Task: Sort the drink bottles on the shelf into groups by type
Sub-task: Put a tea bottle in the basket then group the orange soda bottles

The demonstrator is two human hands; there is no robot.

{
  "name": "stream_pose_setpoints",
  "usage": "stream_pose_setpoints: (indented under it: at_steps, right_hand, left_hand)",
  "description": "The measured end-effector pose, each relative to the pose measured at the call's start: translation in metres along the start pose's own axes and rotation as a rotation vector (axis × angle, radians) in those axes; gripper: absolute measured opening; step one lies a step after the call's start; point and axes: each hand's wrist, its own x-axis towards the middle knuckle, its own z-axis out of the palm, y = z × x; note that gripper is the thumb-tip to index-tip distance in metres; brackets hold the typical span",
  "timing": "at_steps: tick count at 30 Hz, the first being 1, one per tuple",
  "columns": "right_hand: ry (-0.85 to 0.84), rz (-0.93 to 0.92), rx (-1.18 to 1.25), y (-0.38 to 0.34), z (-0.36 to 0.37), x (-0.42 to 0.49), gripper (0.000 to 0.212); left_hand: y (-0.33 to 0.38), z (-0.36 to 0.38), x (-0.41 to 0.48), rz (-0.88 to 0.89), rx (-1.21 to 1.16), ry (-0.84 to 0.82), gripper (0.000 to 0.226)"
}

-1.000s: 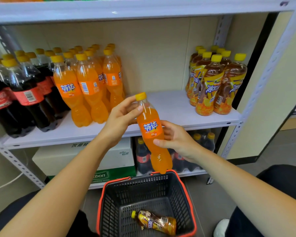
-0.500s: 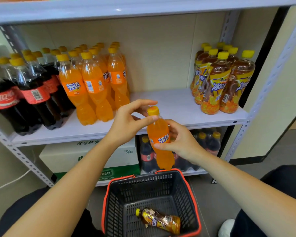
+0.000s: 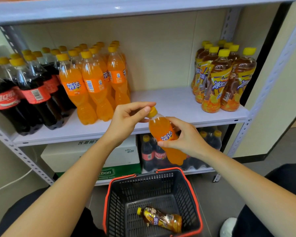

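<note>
An orange soda bottle (image 3: 162,132) with a yellow cap hangs tilted in front of the shelf edge, above the basket. My left hand (image 3: 126,122) pinches its cap. My right hand (image 3: 184,139) grips its body around the label. On the white shelf (image 3: 169,103) stand three groups: cola bottles (image 3: 26,93) at the left, orange soda bottles (image 3: 94,79) beside them, and iced tea bottles (image 3: 222,76) at the right. One iced tea bottle (image 3: 161,218) lies on its side in the basket.
A black basket with a red rim (image 3: 199,199) sits on the floor between my knees. The lower shelf holds a white carton (image 3: 67,154), a green carton (image 3: 109,173) and packed cola bottles (image 3: 150,154). Grey uprights (image 3: 273,65) frame the shelf.
The held orange soda bottle has come lower and tilted, its cap leaning left. My left hand has shifted from the bottle's neck to pinching the cap; my right hand stays on the body.
</note>
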Motion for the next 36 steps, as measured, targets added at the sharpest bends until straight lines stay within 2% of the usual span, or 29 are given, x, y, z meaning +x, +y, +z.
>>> stream_pose_setpoints:
  at_steps: [2,5,9,11,16,20,22,25,28,31,36]
  right_hand:
    - [-0.004,-0.008,0.038,0.000,-0.004,0.001,0.074]
    - [-0.008,0.003,0.112,-0.001,-0.007,0.002,0.066]
    - [-0.034,0.017,0.183,-0.003,-0.006,0.002,0.060]
    - [-0.048,0.030,0.266,-0.003,-0.005,0.001,0.055]
    - [0.007,0.065,0.461,-0.010,-0.007,0.003,0.040]
    - [0.102,0.146,0.575,-0.014,-0.013,0.006,0.033]
    - [0.145,0.191,0.637,-0.016,-0.015,0.007,0.033]
    - [0.205,0.249,0.755,-0.020,-0.016,0.009,0.035]
    - [0.236,0.323,0.831,-0.025,-0.016,0.012,0.038]
    - [0.173,0.345,0.893,-0.026,-0.021,0.014,0.043]
    - [-0.141,0.275,0.903,-0.023,-0.029,0.013,0.069]
  left_hand:
    - [-0.001,0.002,-0.002,0.029,-0.038,-0.009,0.026]
    - [-0.003,0.005,-0.004,0.092,0.037,0.006,0.034]
    - [-0.009,0.011,-0.005,0.131,0.117,0.173,0.031]
    - [-0.011,0.013,-0.004,0.102,0.092,0.191,0.029]
    - [-0.015,0.015,-0.009,0.040,0.126,0.076,0.029]
    - [-0.022,0.015,-0.021,-0.085,0.098,-0.073,0.041]
    - [-0.028,0.015,-0.030,-0.149,0.077,-0.186,0.059]
    - [-0.035,0.014,-0.043,-0.216,0.075,-0.369,0.097]
    - [-0.039,0.015,-0.051,-0.199,0.084,-0.437,0.114]
    - [-0.036,0.015,-0.052,-0.213,0.008,-0.339,0.109]
    - [-0.026,0.017,-0.051,-0.207,-0.239,-0.174,0.077]
